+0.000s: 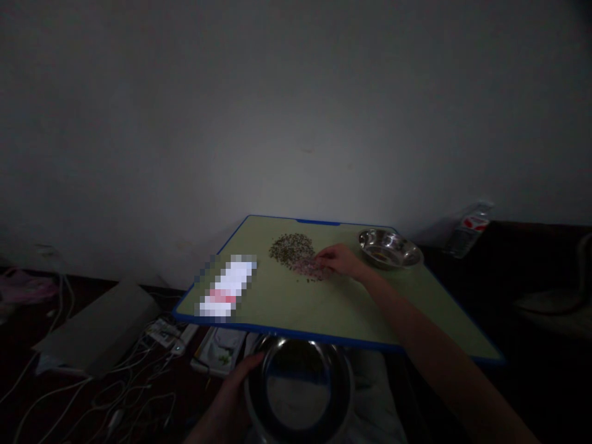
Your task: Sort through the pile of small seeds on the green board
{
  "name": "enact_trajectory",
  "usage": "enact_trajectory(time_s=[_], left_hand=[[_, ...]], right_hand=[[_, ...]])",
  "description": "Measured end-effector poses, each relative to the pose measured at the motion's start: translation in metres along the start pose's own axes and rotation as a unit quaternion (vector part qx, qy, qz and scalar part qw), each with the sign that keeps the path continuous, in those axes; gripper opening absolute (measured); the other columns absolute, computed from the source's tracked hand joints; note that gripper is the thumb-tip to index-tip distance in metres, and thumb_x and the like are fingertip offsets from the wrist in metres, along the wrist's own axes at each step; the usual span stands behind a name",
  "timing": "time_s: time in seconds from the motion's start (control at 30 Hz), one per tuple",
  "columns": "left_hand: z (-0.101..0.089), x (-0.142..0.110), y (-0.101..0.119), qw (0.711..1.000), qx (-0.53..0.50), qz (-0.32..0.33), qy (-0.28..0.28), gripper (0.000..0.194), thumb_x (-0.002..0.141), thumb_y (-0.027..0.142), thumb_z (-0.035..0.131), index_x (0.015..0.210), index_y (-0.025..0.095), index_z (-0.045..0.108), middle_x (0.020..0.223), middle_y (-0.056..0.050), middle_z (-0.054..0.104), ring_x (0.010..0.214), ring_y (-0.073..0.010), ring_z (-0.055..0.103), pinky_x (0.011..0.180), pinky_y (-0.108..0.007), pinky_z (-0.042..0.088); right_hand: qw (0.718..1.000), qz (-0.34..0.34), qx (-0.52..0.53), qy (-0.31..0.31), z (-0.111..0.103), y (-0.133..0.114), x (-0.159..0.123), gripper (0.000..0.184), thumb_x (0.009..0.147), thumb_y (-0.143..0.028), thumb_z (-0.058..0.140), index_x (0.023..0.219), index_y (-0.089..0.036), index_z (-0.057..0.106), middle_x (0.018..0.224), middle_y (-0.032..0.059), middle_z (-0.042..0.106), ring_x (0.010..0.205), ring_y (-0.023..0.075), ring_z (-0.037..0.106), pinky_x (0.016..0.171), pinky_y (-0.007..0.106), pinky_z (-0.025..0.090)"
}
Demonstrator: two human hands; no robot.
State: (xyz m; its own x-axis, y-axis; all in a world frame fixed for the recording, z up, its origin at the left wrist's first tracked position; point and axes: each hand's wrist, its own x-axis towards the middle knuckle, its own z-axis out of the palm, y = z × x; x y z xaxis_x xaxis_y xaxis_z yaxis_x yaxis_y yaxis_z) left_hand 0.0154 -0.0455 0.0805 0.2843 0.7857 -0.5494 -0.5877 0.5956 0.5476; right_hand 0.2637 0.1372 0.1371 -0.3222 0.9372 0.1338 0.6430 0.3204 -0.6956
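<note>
Noting from the left: a crumpled pink bag point(28, 287) lies at the far edge of view, then a flat grey box point(99, 327) beside tangled white cables point(113, 422), all below the pale green worktop with blue edging point(277, 302). A white shallow tray point(209, 369) with a few green bits sits under the near edge. On the worktop's left lies a bright white oblong with a pink band point(229, 287), blurred out.

The left hand point(235, 391) grips the near round steel bowl point(341, 385) at its left rim, thumb over the edge, the other fingers hidden. The bowl is below the worktop's near edge; its dark interior hides any contents. Judged light and rigid, with smooth, slippery walls; the rim is the sound hold.

Mid-worktop: a loose heap of small brown and pale bits point(291, 246), with a pinkish patch of bits point(308, 266) at its near right side; kind too small to tell. Each bit is probably very light and prone to scatter; a fingertip pinch at the heap's edge suits best. The right hand point(337, 260) reaches the pinkish patch with fingers bent together; cannot tell whether anything is pinched.

Further right, a second shiny steel bowl point(398, 243) stands near the right hand. Beyond the worktop leans a clear plastic bottle with a red-and-white label point(472, 228).
</note>
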Motion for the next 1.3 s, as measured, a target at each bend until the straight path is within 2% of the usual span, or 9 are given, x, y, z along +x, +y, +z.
enact_trajectory(time_s=[0.17,0.33,0.5,0.6,0.9,1.1,1.3], left_hand=[[-0.001,0.0,0.0,1.0,0.014,0.004,0.012,0.015,0.07,0.024,0.056,0.068,0.014,0.068,0.068,-0.005,0.073,0.087,-0.0236,0.064,0.087,-0.035,0.039],[0.001,0.0,0.001,1.0,-0.005,-0.009,-0.01,0.017,0.07,0.024,0.057,0.073,0.014,0.069,0.07,-0.006,0.073,0.091,-0.0247,0.062,0.088,-0.035,0.039],[0.002,-0.002,0.002,1.0,0.006,-0.009,0.009,0.015,0.068,0.024,0.058,0.069,0.014,0.069,0.069,-0.006,0.073,0.091,-0.0252,0.063,0.088,-0.035,0.039],[0.002,-0.002,0.002,1.0,0.014,0.008,0.007,0.015,0.068,0.023,0.058,0.069,0.014,0.069,0.069,-0.006,0.073,0.092,-0.0252,0.062,0.089,-0.035,0.039],[-0.003,0.001,0.0,1.0,0.016,0.01,0.019,0.015,0.068,0.024,0.059,0.068,0.014,0.069,0.069,-0.007,0.073,0.088,-0.024,0.063,0.088,-0.034,0.04],[0.0,-0.001,0.001,1.0,0.008,-0.021,0.007,0.02,0.068,0.028,0.058,0.075,0.013,0.069,0.072,-0.008,0.073,0.093,-0.0247,0.061,0.087,-0.034,0.04],[-0.001,0.001,0.0,1.0,0.003,-0.019,-0.004,0.019,0.069,0.028,0.057,0.07,0.014,0.07,0.067,-0.007,0.073,0.09,-0.0247,0.063,0.085,-0.035,0.042]], right_hand=[[1.0,0.009,0.009,-0.01,0.002,0.001,0.001,0.027,0.07,-0.031,0.055,0.082,-0.01,0.068,0.055,0.0019,0.061,0.042,0.0067,0.045,0.042,0.017,0.033],[1.0,0.023,0.002,0.008,0.002,-0.003,-0.001,0.028,0.07,-0.032,0.054,0.081,-0.011,0.068,0.054,0.0013,0.061,0.042,0.007,0.045,0.043,0.018,0.034],[0.999,0.024,0.029,-0.026,0.002,-0.008,-0.003,0.028,0.069,-0.032,0.055,0.08,-0.01,0.068,0.047,-0.0016,0.054,0.04,0.006,0.041,0.04,0.017,0.031],[0.998,0.03,0.048,-0.025,0.003,-0.008,-0.003,0.03,0.07,-0.034,0.054,0.081,-0.01,0.067,0.046,-0.0019,0.053,0.037,0.0053,0.038,0.038,0.017,0.029],[0.996,0.031,0.062,-0.047,0.005,-0.01,-0.003,0.029,0.067,-0.034,0.057,0.079,-0.01,0.068,0.044,-0.0028,0.051,0.038,0.0051,0.039,0.04,0.017,0.031],[0.995,0.02,0.073,-0.065,0.005,-0.009,-0.004,0.028,0.067,-0.033,0.057,0.078,-0.01,0.067,0.045,-0.0029,0.05,0.038,0.0048,0.039,0.038,0.017,0.028],[0.994,0.03,0.073,-0.072,0.004,-0.006,-0.004,0.031,0.068,-0.036,0.057,0.082,-0.011,0.067,0.045,-0.0034,0.05,0.037,0.005,0.037,0.036,0.017,0.027]])
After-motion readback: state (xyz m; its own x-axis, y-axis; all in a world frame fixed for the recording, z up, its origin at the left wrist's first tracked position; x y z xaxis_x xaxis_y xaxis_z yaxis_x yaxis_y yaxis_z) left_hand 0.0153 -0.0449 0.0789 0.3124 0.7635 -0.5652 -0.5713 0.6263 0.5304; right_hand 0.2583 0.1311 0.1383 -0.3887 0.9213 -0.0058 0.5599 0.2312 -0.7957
